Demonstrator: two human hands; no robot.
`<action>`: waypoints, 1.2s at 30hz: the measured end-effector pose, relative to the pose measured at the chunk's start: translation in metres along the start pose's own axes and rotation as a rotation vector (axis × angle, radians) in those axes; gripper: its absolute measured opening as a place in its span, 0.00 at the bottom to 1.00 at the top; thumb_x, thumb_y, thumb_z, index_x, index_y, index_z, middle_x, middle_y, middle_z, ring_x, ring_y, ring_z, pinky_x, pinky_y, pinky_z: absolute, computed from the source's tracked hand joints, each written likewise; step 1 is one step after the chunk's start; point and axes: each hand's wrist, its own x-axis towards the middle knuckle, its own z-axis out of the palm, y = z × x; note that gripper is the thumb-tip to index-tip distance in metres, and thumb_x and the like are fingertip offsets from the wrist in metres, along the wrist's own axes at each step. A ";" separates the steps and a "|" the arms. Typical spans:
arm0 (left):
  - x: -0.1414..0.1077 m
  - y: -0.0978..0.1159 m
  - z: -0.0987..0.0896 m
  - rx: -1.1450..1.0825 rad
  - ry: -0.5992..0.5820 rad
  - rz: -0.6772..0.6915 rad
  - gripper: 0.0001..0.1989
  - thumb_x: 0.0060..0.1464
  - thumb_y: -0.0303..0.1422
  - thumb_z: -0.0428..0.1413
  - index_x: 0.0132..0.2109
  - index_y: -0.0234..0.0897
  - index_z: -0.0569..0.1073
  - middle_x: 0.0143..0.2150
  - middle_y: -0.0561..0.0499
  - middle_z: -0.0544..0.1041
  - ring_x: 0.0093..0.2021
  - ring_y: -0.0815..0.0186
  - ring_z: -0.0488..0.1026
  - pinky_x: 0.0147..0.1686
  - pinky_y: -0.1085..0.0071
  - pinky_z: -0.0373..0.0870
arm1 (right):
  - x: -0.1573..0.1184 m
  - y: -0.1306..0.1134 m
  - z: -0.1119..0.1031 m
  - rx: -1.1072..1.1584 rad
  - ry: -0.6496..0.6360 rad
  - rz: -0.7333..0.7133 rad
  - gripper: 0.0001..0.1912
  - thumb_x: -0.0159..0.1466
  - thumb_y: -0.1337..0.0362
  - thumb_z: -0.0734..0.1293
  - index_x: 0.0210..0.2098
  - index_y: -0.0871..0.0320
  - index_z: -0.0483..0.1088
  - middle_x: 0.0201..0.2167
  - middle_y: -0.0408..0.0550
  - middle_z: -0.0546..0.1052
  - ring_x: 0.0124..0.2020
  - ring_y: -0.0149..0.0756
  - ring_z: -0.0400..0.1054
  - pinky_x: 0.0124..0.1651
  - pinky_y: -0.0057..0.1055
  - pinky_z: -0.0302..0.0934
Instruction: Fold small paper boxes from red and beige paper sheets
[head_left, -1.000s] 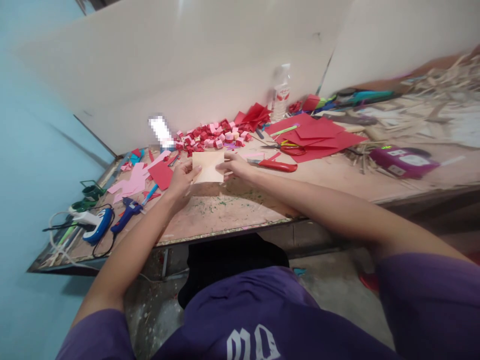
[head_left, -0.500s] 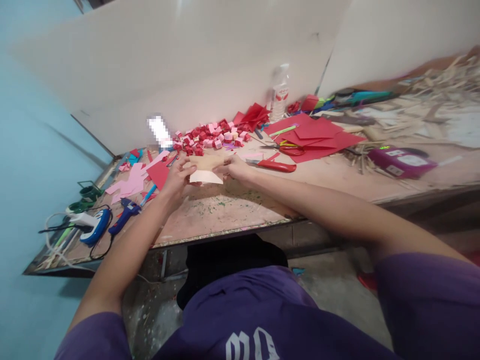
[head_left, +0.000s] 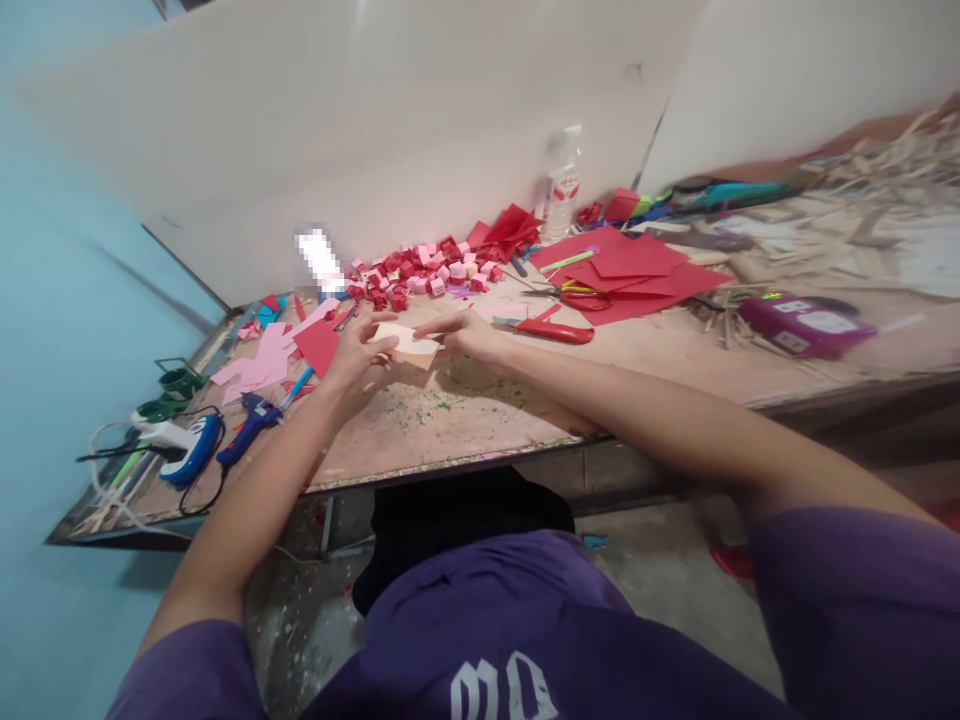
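A small pale cream paper (head_left: pixel 409 343) is held between my two hands above the near part of the workbench. My left hand (head_left: pixel 361 352) is closed on its left side, thumb on top. At its right edge, my right hand (head_left: pixel 469 338) pinches the paper, with a finger reaching over the top. Part of the paper looks a darker tan on its lower side. Just left of my left hand lies a red paper sheet (head_left: pixel 316 345). A red-handled knife (head_left: pixel 555 331) rests to the right of my right hand.
Red and pink paper cubes (head_left: pixel 420 270) are piled behind my hands. Scissors (head_left: pixel 585 298) lie by red sheets (head_left: pixel 637 265) and a plastic bottle (head_left: pixel 561 195). A blue glue gun (head_left: pixel 247 430) and power strip (head_left: pixel 193 452) sit left, a purple tape dispenser (head_left: pixel 802 322) right.
The paper has been tilted or turned over between my hands, and its pale face now shows on top. My right hand's finger has stretched across its upper edge.
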 end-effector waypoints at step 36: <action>-0.004 0.003 0.016 0.019 -0.002 0.054 0.13 0.51 0.41 0.67 0.27 0.35 0.79 0.21 0.51 0.77 0.23 0.68 0.74 0.29 0.69 0.76 | -0.010 0.007 0.010 -0.097 -0.017 0.029 0.14 0.56 0.60 0.80 0.35 0.66 0.83 0.29 0.52 0.82 0.30 0.37 0.73 0.32 0.31 0.67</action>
